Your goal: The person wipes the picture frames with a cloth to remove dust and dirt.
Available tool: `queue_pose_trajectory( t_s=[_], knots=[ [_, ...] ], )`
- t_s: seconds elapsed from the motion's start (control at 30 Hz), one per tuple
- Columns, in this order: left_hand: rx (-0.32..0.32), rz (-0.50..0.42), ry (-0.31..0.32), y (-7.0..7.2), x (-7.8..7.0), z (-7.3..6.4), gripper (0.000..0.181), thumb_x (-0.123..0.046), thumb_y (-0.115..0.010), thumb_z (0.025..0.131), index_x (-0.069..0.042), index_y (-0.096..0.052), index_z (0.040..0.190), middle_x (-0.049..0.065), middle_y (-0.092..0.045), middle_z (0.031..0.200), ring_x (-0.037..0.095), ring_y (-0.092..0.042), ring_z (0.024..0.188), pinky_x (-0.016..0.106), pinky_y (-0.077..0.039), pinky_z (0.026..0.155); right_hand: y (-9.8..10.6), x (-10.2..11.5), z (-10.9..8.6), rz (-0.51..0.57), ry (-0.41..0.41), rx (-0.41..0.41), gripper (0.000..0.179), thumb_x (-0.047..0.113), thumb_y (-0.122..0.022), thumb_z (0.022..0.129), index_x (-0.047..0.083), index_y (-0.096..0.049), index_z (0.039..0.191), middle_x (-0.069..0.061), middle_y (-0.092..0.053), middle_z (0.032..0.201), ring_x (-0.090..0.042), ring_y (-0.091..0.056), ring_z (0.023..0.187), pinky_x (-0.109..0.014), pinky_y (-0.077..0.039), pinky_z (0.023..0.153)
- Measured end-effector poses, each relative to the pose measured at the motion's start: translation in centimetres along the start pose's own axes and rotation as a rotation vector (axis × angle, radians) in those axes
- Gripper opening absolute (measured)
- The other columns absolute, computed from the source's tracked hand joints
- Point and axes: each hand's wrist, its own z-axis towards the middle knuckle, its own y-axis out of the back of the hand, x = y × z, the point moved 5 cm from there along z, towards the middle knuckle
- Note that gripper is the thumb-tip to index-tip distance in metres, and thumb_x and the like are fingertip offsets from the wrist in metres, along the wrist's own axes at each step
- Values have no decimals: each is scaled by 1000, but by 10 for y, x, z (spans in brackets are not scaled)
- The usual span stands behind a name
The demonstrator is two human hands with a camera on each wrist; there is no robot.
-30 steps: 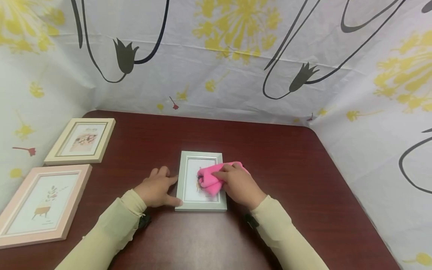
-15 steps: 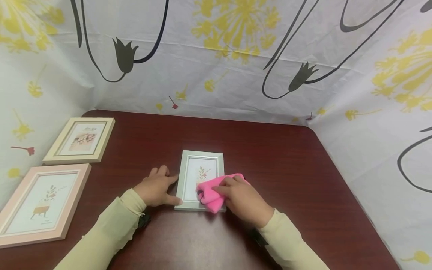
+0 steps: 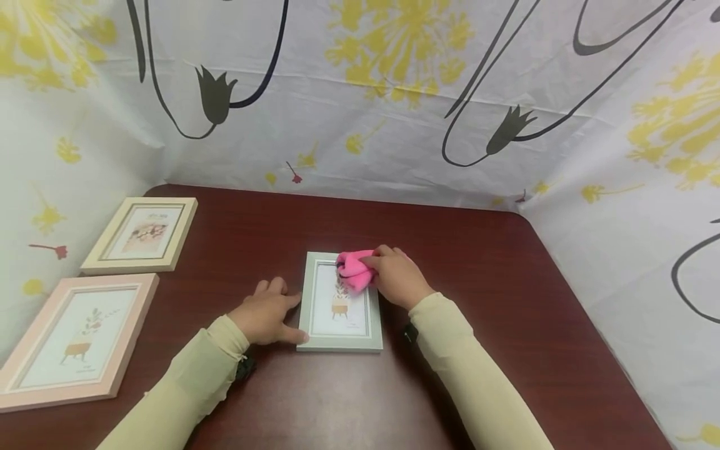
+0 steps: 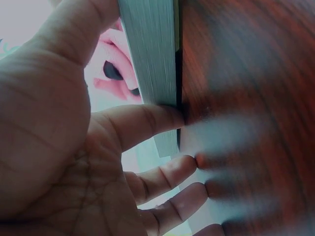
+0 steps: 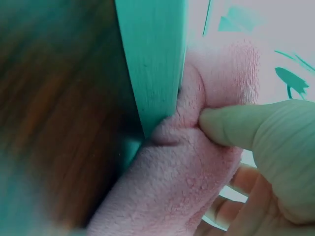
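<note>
A pale green picture frame [image 3: 340, 344] lies flat on the dark red table in the head view, its print showing a plant in a pot. My right hand [image 3: 398, 275] grips a folded pink cloth [image 3: 355, 272] over the frame's upper right corner. In the right wrist view, the thumb presses into the cloth [image 5: 172, 172], which drapes over the frame's side [image 5: 152, 59]. My left hand [image 3: 263, 312] is spread along the left edge, thumb at the lower left corner. In the left wrist view, its index finger touches the frame's side [image 4: 152, 54], the other fingertips reaching the table.
A cream picture frame [image 3: 184, 226] and a larger pink picture frame [image 3: 128, 337] lie at the table's left side. Patterned white cloth sheeting [image 3: 360, 112] rises behind and beside the wooden table [image 3: 472, 250].
The right hand first slid the pink cloth down toward the frame's lower right, then up to its upper right corner. The left hand has stayed at the left edge.
</note>
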Motion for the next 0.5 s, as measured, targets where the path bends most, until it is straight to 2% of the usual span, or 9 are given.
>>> queue_pose_trajectory(
  t_s=[0.27,0.5],
  knots=[
    [-8,11,3,-1,0,2,85,-52,-83,75,-2,-58,138,19,-46,118,31,-40,99,40,-42,71,3,-7,11,-40,-38,-7,38,14,-73,90,19,-70,128,-10,-64,113,-29,-57,101,-40,-52,91],
    [1,8,9,-1,2,1,85,-52,-82,75,-1,-57,138,18,-46,120,31,-40,101,42,-43,73,5,7,19,-112,-31,41,40,11,-71,89,22,-70,128,-10,-64,116,-30,-57,105,-40,-52,90]
  ],
)
